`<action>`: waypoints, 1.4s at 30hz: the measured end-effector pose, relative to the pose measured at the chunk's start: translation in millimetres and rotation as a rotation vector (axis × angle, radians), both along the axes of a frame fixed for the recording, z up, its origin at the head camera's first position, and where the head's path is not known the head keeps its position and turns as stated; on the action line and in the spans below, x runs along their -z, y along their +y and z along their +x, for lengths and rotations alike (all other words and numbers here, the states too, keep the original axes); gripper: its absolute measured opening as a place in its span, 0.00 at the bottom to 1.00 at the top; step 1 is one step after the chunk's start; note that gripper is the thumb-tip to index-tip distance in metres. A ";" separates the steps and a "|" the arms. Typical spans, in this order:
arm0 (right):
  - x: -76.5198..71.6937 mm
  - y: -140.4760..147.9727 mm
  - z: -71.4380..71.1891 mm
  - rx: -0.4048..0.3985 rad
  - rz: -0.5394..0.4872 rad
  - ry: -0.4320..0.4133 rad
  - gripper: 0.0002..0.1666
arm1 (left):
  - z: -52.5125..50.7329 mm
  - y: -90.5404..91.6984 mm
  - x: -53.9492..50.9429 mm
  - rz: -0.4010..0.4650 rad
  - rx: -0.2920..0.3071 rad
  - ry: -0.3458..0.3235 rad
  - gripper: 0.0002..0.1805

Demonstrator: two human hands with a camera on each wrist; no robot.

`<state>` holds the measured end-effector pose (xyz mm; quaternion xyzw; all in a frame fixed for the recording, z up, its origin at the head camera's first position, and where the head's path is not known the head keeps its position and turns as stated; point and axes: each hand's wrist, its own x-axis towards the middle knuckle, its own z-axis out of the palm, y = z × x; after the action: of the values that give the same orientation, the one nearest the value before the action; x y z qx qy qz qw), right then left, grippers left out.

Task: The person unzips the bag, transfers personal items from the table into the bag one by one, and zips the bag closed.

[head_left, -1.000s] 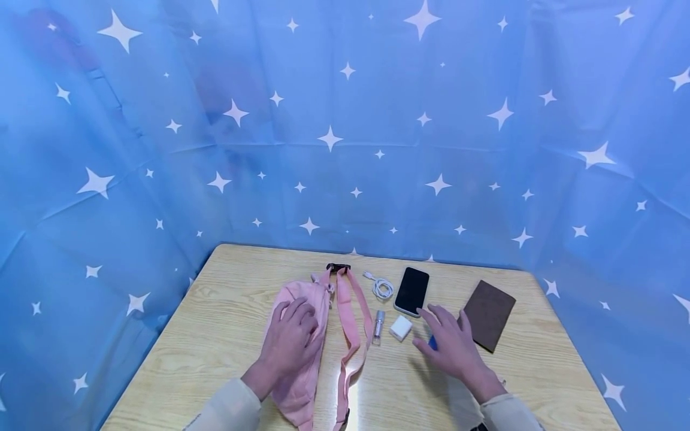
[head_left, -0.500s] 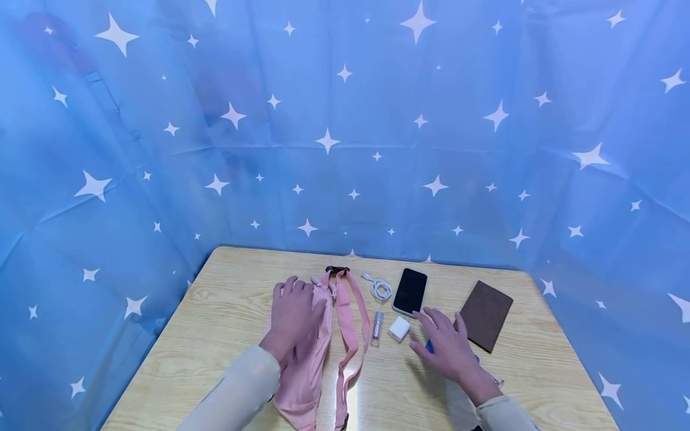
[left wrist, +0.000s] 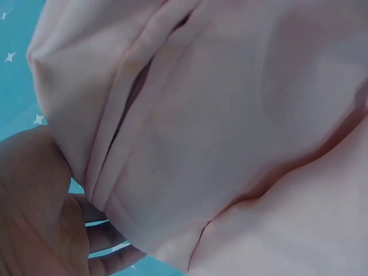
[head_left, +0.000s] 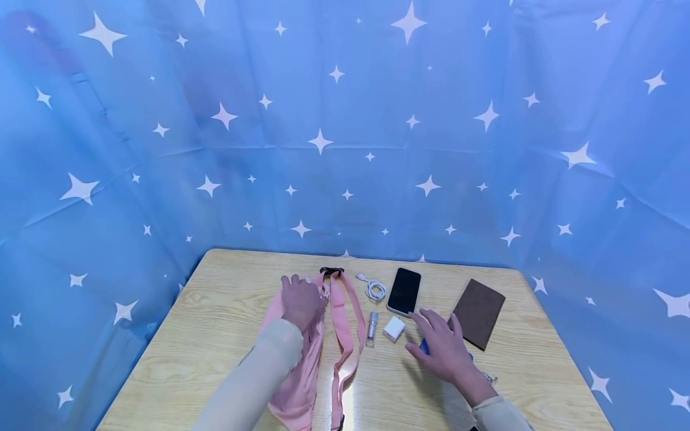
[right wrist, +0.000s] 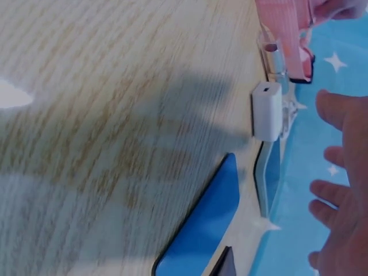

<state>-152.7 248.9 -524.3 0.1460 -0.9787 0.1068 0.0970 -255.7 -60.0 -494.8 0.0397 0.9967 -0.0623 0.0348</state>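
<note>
At the far end of the pink bag (head_left: 295, 389), the left hand (head_left: 303, 302) grips the fabric. The left wrist view has that hand (left wrist: 34, 201) at the edge of the bag (left wrist: 190, 126), its fingers passing behind the cloth; a narrow zip-like slit runs nearby. Fingers spread and holding nothing, the right hand (head_left: 444, 353) is over a flat blue object (head_left: 424, 346), partly hidden in the head view. In the right wrist view the blue object (right wrist: 201, 224) lies on the table, apart from the right hand (right wrist: 348, 201).
Right of the bag lie its pink strap (head_left: 339, 317), a small clear tube (head_left: 372, 329), a white adapter (head_left: 394, 328), a coiled white cable (head_left: 375, 291), a black-screened phone (head_left: 404, 291) and a brown notebook (head_left: 477, 314). A blue starred curtain (head_left: 345, 120) stands behind the table.
The left hand has moved toward the far end of the bag, and the bag's fabric has bunched and shifted under it. The right hand has stayed nearly in place.
</note>
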 end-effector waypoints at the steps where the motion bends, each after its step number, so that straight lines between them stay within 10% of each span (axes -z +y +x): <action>1: 0.3 -0.1 0.1 0.002 0.000 0.000 0.38 | -1.3 -1.0 0.0 0.003 0.000 -0.010 0.21; 12: 5.2 -5.0 -2.2 -0.011 -0.028 -0.008 0.37 | -5.8 -19.4 15.1 0.286 -0.034 0.022 0.23; 22: 5.2 -15.8 -7.5 -0.035 -0.037 -0.016 0.37 | 7.6 -19.8 15.9 0.593 -0.047 0.205 0.18; 33: -8.8 -47.9 -29.5 -0.069 -0.082 0.064 0.32 | 17.9 -14.4 15.8 0.725 -0.049 0.411 0.16; 42: -23.4 -88.9 -56.3 -0.090 -0.067 0.150 0.30 | 24.2 -6.0 22.7 0.675 0.070 0.677 0.10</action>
<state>-209.0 160.0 -500.8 0.1940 -0.9570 0.1325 0.1701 -231.5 -65.9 -517.5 0.0598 0.9146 0.2543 -0.3085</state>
